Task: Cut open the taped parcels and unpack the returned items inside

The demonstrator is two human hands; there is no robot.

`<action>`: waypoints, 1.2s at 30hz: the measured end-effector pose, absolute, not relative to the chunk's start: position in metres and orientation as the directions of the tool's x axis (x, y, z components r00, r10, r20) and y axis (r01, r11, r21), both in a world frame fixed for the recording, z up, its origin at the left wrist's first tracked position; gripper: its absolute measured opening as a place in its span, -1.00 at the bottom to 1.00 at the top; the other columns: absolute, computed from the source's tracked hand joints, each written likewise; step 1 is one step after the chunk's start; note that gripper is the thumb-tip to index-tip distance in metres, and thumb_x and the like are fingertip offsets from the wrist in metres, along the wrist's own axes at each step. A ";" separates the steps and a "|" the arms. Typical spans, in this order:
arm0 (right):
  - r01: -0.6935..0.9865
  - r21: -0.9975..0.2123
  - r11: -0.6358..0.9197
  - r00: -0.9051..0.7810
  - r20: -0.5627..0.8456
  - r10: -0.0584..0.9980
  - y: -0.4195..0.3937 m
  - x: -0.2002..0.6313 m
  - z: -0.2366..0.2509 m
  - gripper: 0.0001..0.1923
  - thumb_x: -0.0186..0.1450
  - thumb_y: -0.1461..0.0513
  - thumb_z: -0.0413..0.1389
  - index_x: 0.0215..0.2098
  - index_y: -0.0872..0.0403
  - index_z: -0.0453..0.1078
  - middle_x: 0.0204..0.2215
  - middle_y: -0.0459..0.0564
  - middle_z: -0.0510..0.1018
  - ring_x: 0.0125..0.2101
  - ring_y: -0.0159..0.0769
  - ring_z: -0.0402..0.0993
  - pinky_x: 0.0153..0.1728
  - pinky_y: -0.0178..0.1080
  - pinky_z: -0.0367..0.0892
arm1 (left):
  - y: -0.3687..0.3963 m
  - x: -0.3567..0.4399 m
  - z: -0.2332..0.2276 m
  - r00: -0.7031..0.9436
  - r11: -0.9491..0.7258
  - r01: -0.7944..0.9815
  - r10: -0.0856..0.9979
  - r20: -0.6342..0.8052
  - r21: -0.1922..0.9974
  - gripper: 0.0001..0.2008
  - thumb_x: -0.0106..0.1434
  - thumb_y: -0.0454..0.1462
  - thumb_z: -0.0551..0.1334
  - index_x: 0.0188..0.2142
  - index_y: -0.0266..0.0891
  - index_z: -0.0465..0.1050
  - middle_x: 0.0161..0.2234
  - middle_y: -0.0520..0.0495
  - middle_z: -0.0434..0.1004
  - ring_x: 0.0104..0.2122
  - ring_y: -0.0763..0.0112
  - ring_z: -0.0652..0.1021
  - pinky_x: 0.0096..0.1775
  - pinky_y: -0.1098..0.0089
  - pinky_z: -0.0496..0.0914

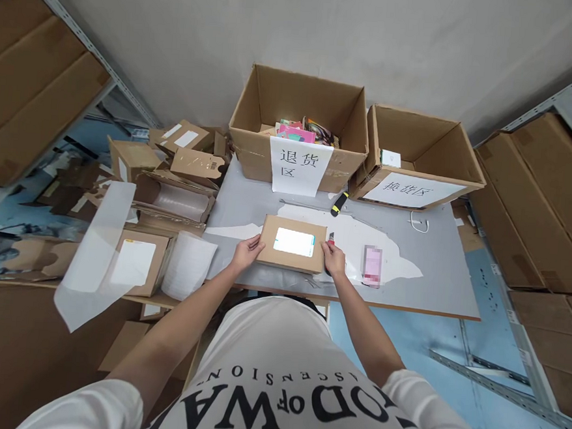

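Note:
A closed brown cardboard box (270, 238) with a white label on top sits in front of me at the table's near side. My left hand (248, 251) grips its left end, fingers closed on the edge. At the opposite end my right hand (334, 260) is closed on the box's right edge. A red and black utility knife (331, 238) pokes out by the right fingers, partly hidden by them; whether the hand also holds it, I cannot tell. To the right lies a pink item (372, 266), blurred out. A yellow and black cutter (339, 204) lies behind the box.
Two large open cartons with Chinese signs stand at the back: the left carton (251, 156) holds colourful packets, the right carton (431, 130) a small white box. Opened boxes (196, 164) and foam sheets (191, 267) pile up left of the grey table (438, 277). Shelves flank both sides.

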State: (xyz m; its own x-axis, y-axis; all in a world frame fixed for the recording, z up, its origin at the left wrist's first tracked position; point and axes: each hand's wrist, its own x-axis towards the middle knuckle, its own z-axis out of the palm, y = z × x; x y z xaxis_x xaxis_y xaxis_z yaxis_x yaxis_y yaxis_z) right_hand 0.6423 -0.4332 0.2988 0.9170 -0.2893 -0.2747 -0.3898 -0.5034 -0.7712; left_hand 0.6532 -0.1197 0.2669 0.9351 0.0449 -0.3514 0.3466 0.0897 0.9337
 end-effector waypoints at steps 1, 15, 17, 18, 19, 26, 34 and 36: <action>-0.385 -0.833 -0.398 0.914 -0.286 -0.286 -0.435 0.635 0.295 -0.42 0.24 -0.12 -0.05 -0.03 0.10 0.46 -0.16 0.13 0.59 -0.15 -0.08 0.51 -0.10 -0.05 0.36 | -0.116 0.650 0.263 0.933 0.070 0.351 0.053 -0.355 0.934 -0.29 -0.06 0.05 0.39 0.01 -0.31 0.45 0.11 -0.30 0.39 0.13 -0.06 0.38 0.19 -0.11 0.16; -0.242 -0.851 -0.467 0.967 -0.254 -0.038 -0.421 0.567 0.269 -0.35 0.22 0.15 0.01 0.27 0.11 0.12 -0.12 0.11 0.57 -0.20 -0.13 0.50 -0.06 -0.04 0.36 | -0.115 0.600 0.247 0.961 -0.209 0.265 -0.021 -0.275 0.941 -0.54 0.03 0.01 0.28 -0.17 -0.23 0.57 -0.07 -0.17 0.57 0.02 -0.03 0.48 0.14 -0.03 0.22; -0.210 -0.842 -0.497 0.972 -0.235 -0.012 -0.425 0.571 0.272 -0.41 0.23 0.13 0.01 0.22 0.11 0.20 -0.10 0.12 0.56 -0.18 -0.12 0.49 -0.08 -0.06 0.35 | -0.113 0.603 0.253 0.962 -0.240 0.257 -0.025 -0.270 0.936 -0.59 0.04 -0.03 0.27 -0.19 -0.22 0.58 -0.08 -0.15 0.58 -0.02 -0.04 0.51 0.12 0.01 0.26; -0.192 -0.839 -0.509 0.975 -0.223 0.000 -0.427 0.572 0.274 -0.43 0.24 0.12 0.01 0.19 0.11 0.23 -0.09 0.12 0.56 -0.17 -0.12 0.49 -0.08 -0.07 0.35 | -0.112 0.605 0.256 0.965 -0.264 0.245 -0.032 -0.262 0.933 -0.60 0.06 -0.04 0.26 -0.19 -0.23 0.58 -0.08 -0.14 0.58 -0.05 -0.03 0.53 0.10 0.03 0.28; -0.174 -0.839 -0.515 0.978 -0.207 0.007 -0.430 0.574 0.278 -0.46 0.24 0.10 0.01 0.16 0.11 0.27 -0.07 0.12 0.55 -0.15 -0.12 0.48 -0.08 -0.09 0.34 | -0.110 0.606 0.260 0.968 -0.295 0.226 -0.038 -0.248 0.928 -0.61 0.09 -0.06 0.24 -0.17 -0.23 0.58 -0.09 -0.13 0.58 -0.07 -0.01 0.54 0.07 0.06 0.31; -0.113 -0.791 -0.602 0.990 -0.140 -0.001 -0.441 0.609 0.323 -0.54 0.27 -0.04 -0.06 -0.24 0.12 0.50 -0.38 0.03 0.61 -0.36 -0.20 0.48 -0.30 -0.26 0.32 | -0.104 0.622 0.299 0.990 -0.436 0.111 -0.034 -0.139 0.893 -0.58 0.19 -0.06 0.18 -0.07 -0.23 0.54 -0.08 -0.08 0.58 -0.11 0.12 0.57 -0.03 0.24 0.41; -0.126 -0.728 -0.674 0.989 -0.141 -0.032 -0.449 0.655 0.355 -0.48 0.25 -0.09 -0.08 -0.53 0.11 0.45 -0.63 -0.07 0.45 -0.53 -0.31 0.34 -0.46 -0.33 0.15 | -0.115 0.642 0.326 0.986 -0.264 0.167 0.047 -0.160 0.950 -0.47 0.10 -0.01 0.29 -0.04 -0.32 0.52 -0.07 -0.14 0.56 -0.08 0.12 0.57 0.02 0.20 0.41; -0.154 -0.728 -0.668 0.984 -0.173 -0.038 -0.448 0.660 0.353 -0.49 0.23 -0.09 -0.07 -0.55 0.11 0.43 -0.66 -0.09 0.41 -0.54 -0.33 0.31 -0.47 -0.33 0.13 | -0.115 0.647 0.321 0.986 -0.246 0.168 0.046 -0.161 0.955 -0.46 0.10 -0.01 0.30 -0.04 -0.33 0.52 -0.07 -0.17 0.56 -0.07 0.09 0.56 0.03 0.18 0.40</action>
State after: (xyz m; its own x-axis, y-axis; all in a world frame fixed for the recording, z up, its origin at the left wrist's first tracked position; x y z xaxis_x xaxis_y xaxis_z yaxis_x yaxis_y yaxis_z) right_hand 0.6601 -0.4477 0.3525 0.9842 -0.0380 -0.1727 -0.1536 -0.6676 -0.7285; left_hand 0.6471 -0.1154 0.3211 0.9859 0.0464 -0.1611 0.1675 -0.2458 0.9547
